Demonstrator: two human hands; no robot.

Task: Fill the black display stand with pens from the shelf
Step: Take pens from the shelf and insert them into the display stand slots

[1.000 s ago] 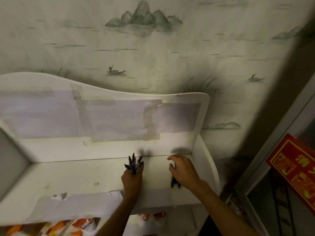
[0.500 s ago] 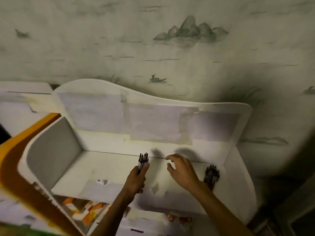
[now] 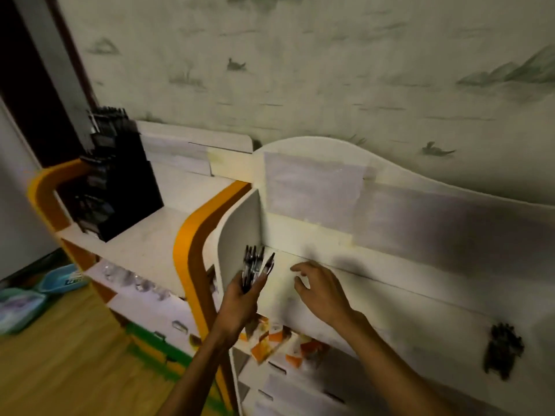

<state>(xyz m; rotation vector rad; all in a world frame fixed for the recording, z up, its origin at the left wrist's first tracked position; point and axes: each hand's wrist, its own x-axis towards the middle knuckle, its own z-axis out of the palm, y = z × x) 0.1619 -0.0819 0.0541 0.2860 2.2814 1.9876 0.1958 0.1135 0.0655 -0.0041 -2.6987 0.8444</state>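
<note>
Dim, motion-blurred, wide-angle warped edges, soft shadows

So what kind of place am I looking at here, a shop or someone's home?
Probably a small stationery shop, though I can't be sure: a black display stand stocked with pens sits on white retail-style shelving, and packaged goods fill the lower shelf. The left hand holds a bunch of pens.

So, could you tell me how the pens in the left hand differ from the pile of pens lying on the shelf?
The pens in the left hand are gripped as a bundle by the left hand, tips pointing up; the pile of pens lies loose on the white shelf, untouched. The held bundle is at the shelf's left end, the pile far right. Both are dark pens.
</note>
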